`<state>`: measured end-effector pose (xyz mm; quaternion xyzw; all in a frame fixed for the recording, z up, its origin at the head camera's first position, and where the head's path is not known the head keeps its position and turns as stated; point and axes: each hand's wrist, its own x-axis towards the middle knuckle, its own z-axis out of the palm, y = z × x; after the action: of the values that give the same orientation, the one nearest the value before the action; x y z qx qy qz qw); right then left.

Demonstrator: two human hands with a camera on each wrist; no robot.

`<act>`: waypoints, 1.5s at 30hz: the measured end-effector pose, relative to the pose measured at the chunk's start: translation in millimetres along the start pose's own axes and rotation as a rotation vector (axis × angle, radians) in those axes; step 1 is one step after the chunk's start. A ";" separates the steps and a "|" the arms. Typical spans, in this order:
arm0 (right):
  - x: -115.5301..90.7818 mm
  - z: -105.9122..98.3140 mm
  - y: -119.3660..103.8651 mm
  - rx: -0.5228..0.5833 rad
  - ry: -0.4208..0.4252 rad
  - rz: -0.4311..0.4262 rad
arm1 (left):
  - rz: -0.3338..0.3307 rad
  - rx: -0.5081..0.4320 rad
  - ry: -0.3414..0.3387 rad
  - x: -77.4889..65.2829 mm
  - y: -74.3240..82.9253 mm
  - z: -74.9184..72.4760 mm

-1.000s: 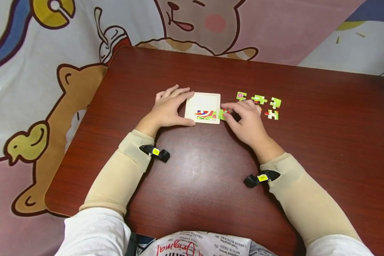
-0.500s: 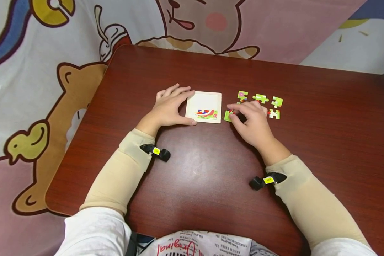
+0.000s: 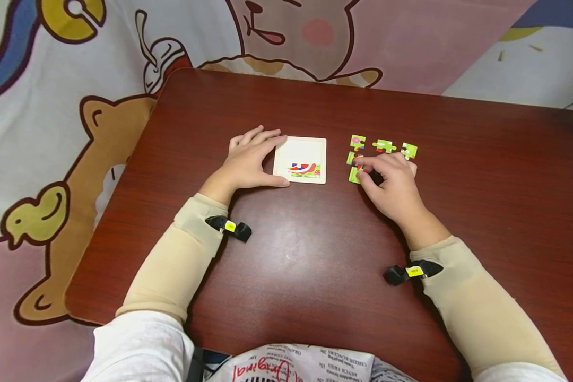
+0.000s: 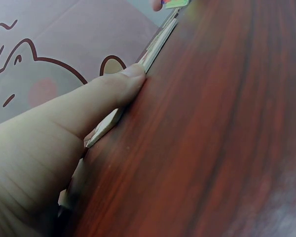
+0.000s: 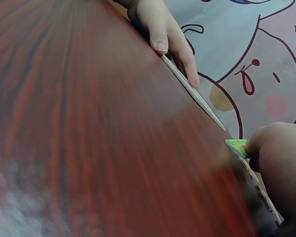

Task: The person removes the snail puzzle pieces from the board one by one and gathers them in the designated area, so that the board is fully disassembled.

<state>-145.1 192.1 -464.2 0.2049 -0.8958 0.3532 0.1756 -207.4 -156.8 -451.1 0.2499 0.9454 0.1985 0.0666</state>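
In the head view a small square puzzle tray (image 3: 299, 149) with a pale wooden rim lies on the table. Joined pieces with a red, white and blue picture (image 3: 304, 170) fill part of its lower side. My left hand (image 3: 249, 159) spans the tray's left side, forefinger at the upper corner and thumb at the lower one, both fairly straight. To the tray's right, my right hand (image 3: 392, 183) pinches a green puzzle piece (image 3: 354, 175) between thumb and forefinger. The right wrist view shows that green piece (image 5: 236, 143) tilted near the table surface; the hand hides part of it.
Loose green puzzle pieces lie around the right hand: one with a pink flower (image 3: 357, 141), one in the middle (image 3: 384, 145) and one at the right (image 3: 409, 150). Others are partly covered by the hand. A cartoon-print cloth (image 3: 286, 32) hangs behind the dark red table (image 3: 286, 297).
My right hand has moved right, away from the tray's edge toward the loose pieces, with the green puzzle piece still pinched. The left hand stays at the tray.
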 end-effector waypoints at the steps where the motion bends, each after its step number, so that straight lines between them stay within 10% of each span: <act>1: 0.1 -0.4 0.1 -0.001 0.000 -0.002 | 0.000 0.001 0.003 -0.2 -0.2 -0.1; 25: 1.0 1.2 5.0 0.001 -0.048 -0.100 | -0.001 -0.001 0.014 -0.5 -0.4 0.6; 35: 18.2 20.1 -11.4 0.093 0.074 -0.128 | 0.001 0.003 -0.001 -1.4 -0.3 -3.4; 45: 44.5 59.8 -44.4 0.020 -0.108 -0.216 | 0.006 0.002 -0.001 -1.0 -0.2 -1.3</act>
<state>-171.5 109.5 -460.1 0.3208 -0.8730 0.3296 0.1621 -206.9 -157.9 -449.9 0.2530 0.9447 0.1978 0.0662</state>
